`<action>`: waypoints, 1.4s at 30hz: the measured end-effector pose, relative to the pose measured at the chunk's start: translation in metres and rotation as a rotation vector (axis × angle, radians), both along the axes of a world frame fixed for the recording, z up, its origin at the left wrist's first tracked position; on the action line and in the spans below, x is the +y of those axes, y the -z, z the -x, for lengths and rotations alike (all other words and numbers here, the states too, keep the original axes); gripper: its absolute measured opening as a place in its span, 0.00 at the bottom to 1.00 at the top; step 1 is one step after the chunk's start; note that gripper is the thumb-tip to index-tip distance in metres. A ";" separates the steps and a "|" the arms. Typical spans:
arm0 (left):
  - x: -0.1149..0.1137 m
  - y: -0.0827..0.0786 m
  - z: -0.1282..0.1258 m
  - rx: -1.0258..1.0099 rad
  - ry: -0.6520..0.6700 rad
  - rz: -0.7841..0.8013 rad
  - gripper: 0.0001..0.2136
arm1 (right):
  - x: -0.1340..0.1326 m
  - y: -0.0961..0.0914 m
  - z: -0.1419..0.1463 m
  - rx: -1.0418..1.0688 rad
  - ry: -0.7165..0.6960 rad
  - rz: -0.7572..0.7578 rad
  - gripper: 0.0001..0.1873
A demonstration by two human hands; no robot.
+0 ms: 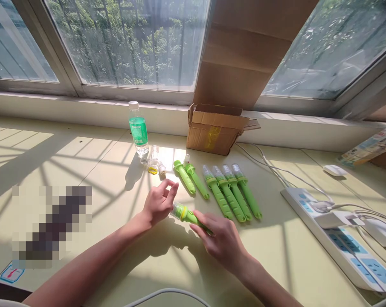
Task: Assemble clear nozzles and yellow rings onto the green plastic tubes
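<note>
My right hand [220, 238] is wrapped round a green plastic handle [193, 217] with a yellow ring and a clear cap, tilted toward the left. At the capped end, my left hand [161, 202] has its fingers curled together in a pinch; whether they grip anything is hidden. Just beyond lie two uncapped green handles, one a green handle [184, 177] and one a green handle with a white tip [197, 181]. Several capped green handles [233, 192] lie in a row to the right. Clear caps [153, 157], a yellow ring [152, 170] and a small white part [162, 168] lie behind my left hand.
A bottle with a green label [138, 130] stands behind the loose parts. An open cardboard box [213, 132] sits by the windowsill. On the right are a power strip [343, 243] with plugged cables and a white mouse [335, 170]. A cable [167, 292] crosses the front edge.
</note>
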State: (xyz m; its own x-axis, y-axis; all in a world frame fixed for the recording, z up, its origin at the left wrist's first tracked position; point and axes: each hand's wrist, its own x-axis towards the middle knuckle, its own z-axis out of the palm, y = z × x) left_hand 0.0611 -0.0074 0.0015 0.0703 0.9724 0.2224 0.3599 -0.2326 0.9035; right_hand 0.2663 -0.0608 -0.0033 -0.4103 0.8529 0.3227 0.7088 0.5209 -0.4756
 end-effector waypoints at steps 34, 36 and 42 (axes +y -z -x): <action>0.004 0.006 -0.003 0.311 0.010 -0.124 0.11 | 0.007 0.007 -0.005 -0.249 -0.009 -0.157 0.14; 0.003 0.008 -0.001 0.347 0.053 -0.318 0.09 | 0.009 0.001 -0.007 -0.084 -0.027 0.098 0.14; -0.001 0.007 0.003 0.529 0.111 -0.963 0.07 | 0.016 -0.013 -0.014 0.212 -0.173 0.726 0.23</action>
State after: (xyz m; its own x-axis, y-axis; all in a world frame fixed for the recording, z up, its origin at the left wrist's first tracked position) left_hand 0.0585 -0.0087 -0.0059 0.4563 0.3904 0.7996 0.5807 -0.8115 0.0649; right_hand 0.2802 -0.0452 0.0098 -0.5487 0.8101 -0.2065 0.5017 0.1215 -0.8565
